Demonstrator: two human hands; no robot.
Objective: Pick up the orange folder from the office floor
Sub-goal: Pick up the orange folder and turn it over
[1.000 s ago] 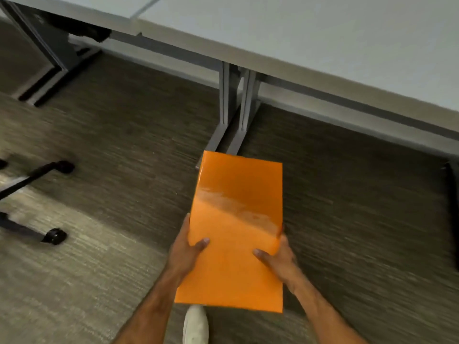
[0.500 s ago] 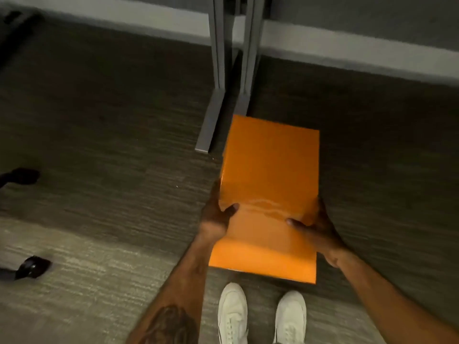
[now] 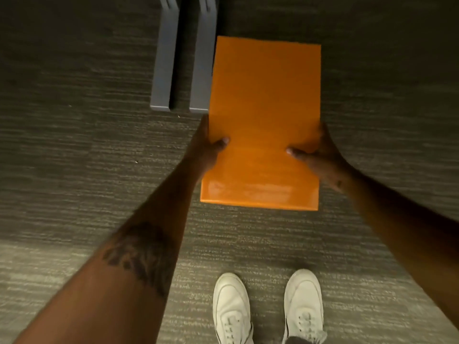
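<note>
The orange folder (image 3: pixel 264 115) is a glossy flat rectangle held out in front of me, above the dark carpet, its long side pointing away. My left hand (image 3: pixel 207 147) grips its left edge with the thumb on top. My right hand (image 3: pixel 316 157) grips its right edge the same way, thumb lying on the cover. The fingers of both hands are hidden under the folder.
Two grey metal desk feet (image 3: pixel 182 68) lie on the carpet just left of the folder's far half. My two white shoes (image 3: pixel 268 306) stand on the grey striped carpet (image 3: pixel 74 145) below the folder.
My view has tilted further down: the desk top and chair wheels have left the frame and both shoes now show. The folder stays gripped in both hands, now lying flatter and lower.
</note>
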